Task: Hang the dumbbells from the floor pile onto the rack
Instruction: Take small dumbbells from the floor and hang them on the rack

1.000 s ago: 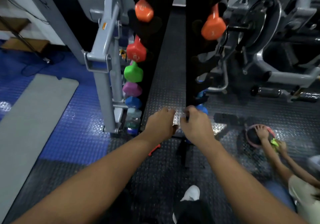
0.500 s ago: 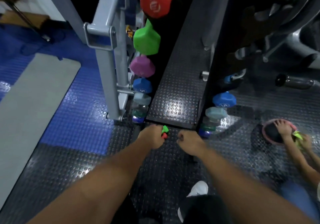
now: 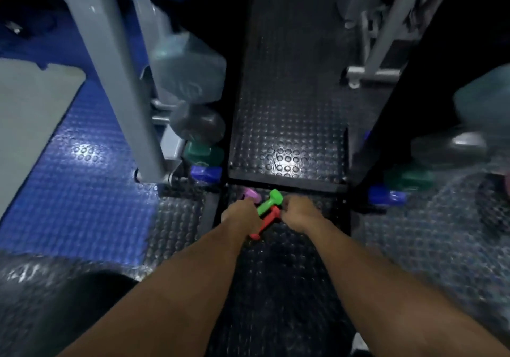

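Both hands are down at the floor pile, and I read them as follows: my left hand is curled over the near end of the green dumbbell, though whether it truly grips that bar or the pink dumbbell just beyond I cannot tell; my right hand is bunched at the far end of the red dumbbell, fingers hidden, so its hold is unclear too.

Largest first. The rack rises ahead as a dark studded ramp between two black uprights, with blurred dumbbells already hung down its left and right sides. A grey machine post stands close on the left over blue floor tiles, with a grey mat further left. The pile lies on the black studded floor just at the near lip of the rack — green crossed over red, pink touching behind.

These look small and light, stiff, with a coated, fairly grippy skin; I judge the narrow middle bar the place to take each one. Room is tight — the rack's lip sits right above the pile and the uprights hem both sides, so I would lift back toward me before going up.
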{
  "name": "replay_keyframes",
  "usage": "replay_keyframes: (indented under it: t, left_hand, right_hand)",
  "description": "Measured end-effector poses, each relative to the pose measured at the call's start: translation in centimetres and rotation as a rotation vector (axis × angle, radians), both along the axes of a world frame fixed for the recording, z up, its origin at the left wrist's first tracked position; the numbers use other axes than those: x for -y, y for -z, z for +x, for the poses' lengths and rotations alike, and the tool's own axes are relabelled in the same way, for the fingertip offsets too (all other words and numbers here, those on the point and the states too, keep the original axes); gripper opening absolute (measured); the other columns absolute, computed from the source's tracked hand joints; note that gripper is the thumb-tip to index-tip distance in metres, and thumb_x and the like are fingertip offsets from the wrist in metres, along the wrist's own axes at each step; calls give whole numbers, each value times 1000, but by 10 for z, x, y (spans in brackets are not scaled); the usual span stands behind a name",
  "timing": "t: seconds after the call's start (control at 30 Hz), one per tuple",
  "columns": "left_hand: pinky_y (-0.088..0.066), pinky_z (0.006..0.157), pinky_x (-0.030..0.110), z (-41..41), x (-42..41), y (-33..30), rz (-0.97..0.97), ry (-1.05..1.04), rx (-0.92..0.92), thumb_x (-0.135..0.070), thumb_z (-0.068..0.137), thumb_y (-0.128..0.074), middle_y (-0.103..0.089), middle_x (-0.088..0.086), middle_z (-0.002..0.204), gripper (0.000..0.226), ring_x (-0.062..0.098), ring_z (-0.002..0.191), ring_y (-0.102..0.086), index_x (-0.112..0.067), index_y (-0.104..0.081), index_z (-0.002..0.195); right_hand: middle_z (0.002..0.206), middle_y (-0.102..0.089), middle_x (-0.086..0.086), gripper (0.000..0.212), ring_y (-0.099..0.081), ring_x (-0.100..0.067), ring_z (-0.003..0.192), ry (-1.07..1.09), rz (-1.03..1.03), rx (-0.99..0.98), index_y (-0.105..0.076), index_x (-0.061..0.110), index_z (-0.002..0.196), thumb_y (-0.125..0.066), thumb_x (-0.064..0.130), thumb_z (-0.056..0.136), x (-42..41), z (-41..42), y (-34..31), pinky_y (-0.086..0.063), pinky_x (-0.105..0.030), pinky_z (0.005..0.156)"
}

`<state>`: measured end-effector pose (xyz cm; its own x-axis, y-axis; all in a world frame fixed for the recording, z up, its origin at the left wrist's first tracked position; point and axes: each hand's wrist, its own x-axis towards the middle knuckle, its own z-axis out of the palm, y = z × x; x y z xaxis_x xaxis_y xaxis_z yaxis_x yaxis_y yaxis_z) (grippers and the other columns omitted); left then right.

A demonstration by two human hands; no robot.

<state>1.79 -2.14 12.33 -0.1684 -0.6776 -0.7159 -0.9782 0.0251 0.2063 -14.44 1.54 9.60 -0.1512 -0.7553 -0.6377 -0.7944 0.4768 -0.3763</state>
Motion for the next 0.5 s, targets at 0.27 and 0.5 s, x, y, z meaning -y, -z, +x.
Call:
replay_keyframes:
  t: [0.27,0.5]
  left_hand:
    - [-50,102,43,13,8,144,-28,-123,-69,-50,95,-61,-66,3,103,71,27,101,-67,-35,-30,156]
    - [-48,103,42,3,-6,202,-11,-200,-117,-43,102,-55,-60,15,140,66,36,127,-60,-14,-30,156]
  right_hand:
    - [122,-62,-15,39,-64,-39,113,70,-161,-35,-64,15,122,-64,29,85,26,2,132,-53,-49,101]
    - [129,-53,-16,40,-57,-40,121,124,-189,1,-51,19,132,-58,15,93,38,11,168,-48,-44,102]
